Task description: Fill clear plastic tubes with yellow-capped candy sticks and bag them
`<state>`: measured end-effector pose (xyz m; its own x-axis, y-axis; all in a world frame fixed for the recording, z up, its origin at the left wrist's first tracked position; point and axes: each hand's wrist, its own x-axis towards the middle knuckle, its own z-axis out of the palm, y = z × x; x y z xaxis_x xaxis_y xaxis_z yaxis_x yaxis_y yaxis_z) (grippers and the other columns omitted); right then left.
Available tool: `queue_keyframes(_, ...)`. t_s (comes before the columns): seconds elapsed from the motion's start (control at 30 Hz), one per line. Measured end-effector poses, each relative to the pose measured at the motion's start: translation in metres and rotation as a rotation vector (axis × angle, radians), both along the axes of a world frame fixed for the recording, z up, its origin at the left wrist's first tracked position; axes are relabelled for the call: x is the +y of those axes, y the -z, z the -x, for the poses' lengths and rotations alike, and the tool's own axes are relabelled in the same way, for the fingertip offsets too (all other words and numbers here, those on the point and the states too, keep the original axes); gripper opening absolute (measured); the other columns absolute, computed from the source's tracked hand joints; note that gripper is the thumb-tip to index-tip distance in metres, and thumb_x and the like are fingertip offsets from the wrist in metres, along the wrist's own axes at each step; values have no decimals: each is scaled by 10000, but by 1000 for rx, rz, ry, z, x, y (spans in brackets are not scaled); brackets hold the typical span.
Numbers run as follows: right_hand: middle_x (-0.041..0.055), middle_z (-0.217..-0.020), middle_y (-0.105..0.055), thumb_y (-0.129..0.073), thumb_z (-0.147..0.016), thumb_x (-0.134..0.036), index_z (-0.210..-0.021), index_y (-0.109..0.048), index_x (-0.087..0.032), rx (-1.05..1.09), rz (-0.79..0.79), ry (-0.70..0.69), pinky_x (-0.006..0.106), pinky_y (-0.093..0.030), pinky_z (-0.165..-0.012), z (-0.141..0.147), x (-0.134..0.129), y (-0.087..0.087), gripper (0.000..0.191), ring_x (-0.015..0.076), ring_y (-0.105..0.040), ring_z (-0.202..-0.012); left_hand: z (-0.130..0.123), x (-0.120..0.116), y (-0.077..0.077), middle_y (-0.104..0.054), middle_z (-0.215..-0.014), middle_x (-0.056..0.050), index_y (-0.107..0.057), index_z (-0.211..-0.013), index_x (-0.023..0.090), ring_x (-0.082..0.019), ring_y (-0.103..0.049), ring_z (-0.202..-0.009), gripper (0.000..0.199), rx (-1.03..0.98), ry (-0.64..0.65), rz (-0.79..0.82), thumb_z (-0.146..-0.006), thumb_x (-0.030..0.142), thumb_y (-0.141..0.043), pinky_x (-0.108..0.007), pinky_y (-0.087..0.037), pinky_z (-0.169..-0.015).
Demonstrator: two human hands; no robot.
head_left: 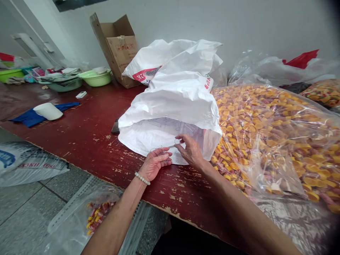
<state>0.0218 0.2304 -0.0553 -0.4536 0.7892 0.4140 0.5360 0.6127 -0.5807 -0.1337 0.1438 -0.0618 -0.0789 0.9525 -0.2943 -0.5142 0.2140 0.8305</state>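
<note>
We pinch a clear ring point(177, 141) w/ our R hand point(190, 151) at the mouth of the white sack point(148, 138), L hand point(155, 163) spread open just beside, bag of yellow caps point(255, 131) to the right.

Packing room, woven sack point(170, 106), worn table point(87, 148)

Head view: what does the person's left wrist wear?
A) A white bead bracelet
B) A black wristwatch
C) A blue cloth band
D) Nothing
A: a white bead bracelet circles the wrist just behind the left hand, which rests at the white woven sack.
</note>
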Motion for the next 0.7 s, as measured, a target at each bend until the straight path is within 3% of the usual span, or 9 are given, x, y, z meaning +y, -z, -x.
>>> queue_keyframes(0.1,27,-889,-637,-588,-806,-299,-1019,-572,-187,271,181,-53,270,-449,-682,0,-21,1,242,142,-578,-766,-5,-1,1,-685,-896,-63,-671,-985,142,-127,-642,-710,377,43,-4,-40,-623,177,-770,-266,-522,-699)
queue_keyframes(0.23,14,-840,-642,-598,-802,-323,-999,-575,-177,395,322,-70,246,-457,-611,2,-35,-2,246,114,-567,-670,-12,-4,-1,-684,-823,-34,-657,-1038,152,-127,-634,-704,445,161,-17,-96,-615,215,-780,-236,-512,-651)
queue_keyframes(0.3,28,-861,-634,-593,-808,-299,-999,-562,-173,412,262,-61,250,-470,-617,3,-39,-5,231,122,-573,-698,-15,-5,-4,-673,-818,-26,-652,-1024,153,-120,-625,-665,420,161,-56,-85,-630,237,-771,-239,-518,-607)
queue_keyframes(0.4,60,-943,-616,-550,-828,-217,-1026,-548,-187,351,8,-87,301,-489,-740,3,-46,-9,200,159,-572,-851,-13,-5,-8,-659,-806,-18,-656,-954,148,-108,-617,-603,326,65,-122,-24,-652,222,-751,-233,-515,-541)
queue_keyframes(0.53,95,-1117,-577,-419,-834,-82,-1072,-547,-198,192,-142,-323,353,-456,-901,0,-56,-7,294,177,-521,-1060,-1,-7,-3,-667,-761,-37,-657,-860,129,-123,-632,-623,146,-227,22,84,-738,209,-662,-227,-513,-527)
queue_keyframes(0.63,77,-1114,-594,-405,-748,-9,-1005,-581,-195,114,-104,-436,342,-458,-898,-1,-52,-5,363,175,-533,-1057,7,-9,4,-688,-853,-60,-645,-991,139,-159,-661,-759,226,-331,103,73,-778,207,-609,-316,-548,-724)
queue_keyframes(0.7,61,-1034,-627,-385,-713,17,-978,-592,-185,61,-67,-350,312,-465,-862,1,-38,-6,392,168,-559,-995,10,-10,6,-683,-967,-71,-609,-1105,158,-204,-653,-915,340,-341,143,25,-766,183,-612,-401,-499,-886)
